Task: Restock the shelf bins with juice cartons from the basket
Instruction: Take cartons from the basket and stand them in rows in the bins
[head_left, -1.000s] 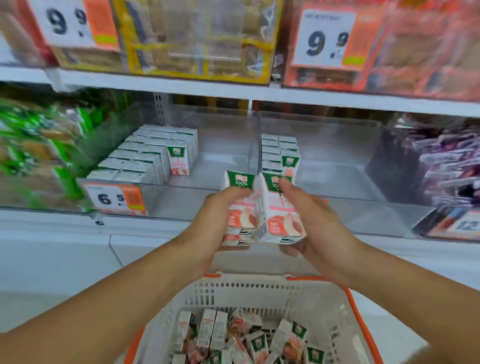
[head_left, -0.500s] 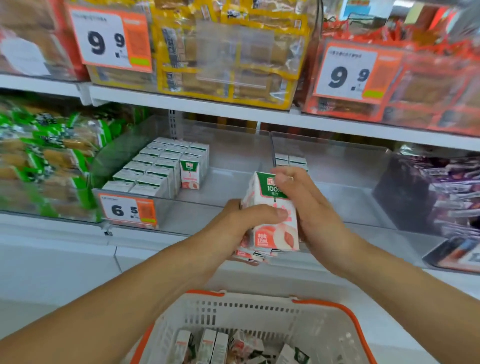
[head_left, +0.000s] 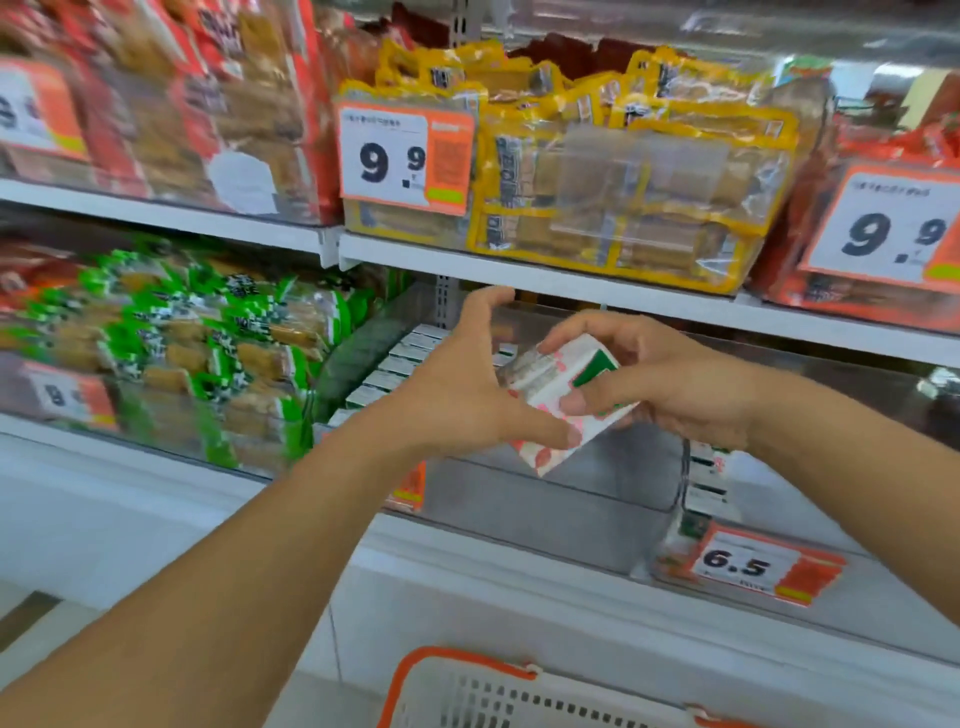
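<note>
The right hand (head_left: 670, 384) held the cartons (head_left: 558, 400), fingers curled over the top edge and thumb pressed on the near face beside the green patch. The left hand (head_left: 457, 384) was spread wide, fingers arched apart; its thumb lay along the lower pink corner, touching rather than gripping. The bundle was tilted, green end toward the right palm, pink end hanging down below the left thumb. It looked like more than one carton pressed together, though blur made the count uncertain.

Such small cartons would likely be light and fairly stiff at the edges, with smooth faces that give under a squeeze and can slide against each other. Pinching across the flat faces near the middle seemed the safest hold, keeping the stack from fanning out.

Beyond the fingertips sat the clear bin (head_left: 550, 483), with a row (head_left: 395, 364) of cartons already standing behind the left hand. Below the wrists was the basket (head_left: 467, 686) rim.
</note>
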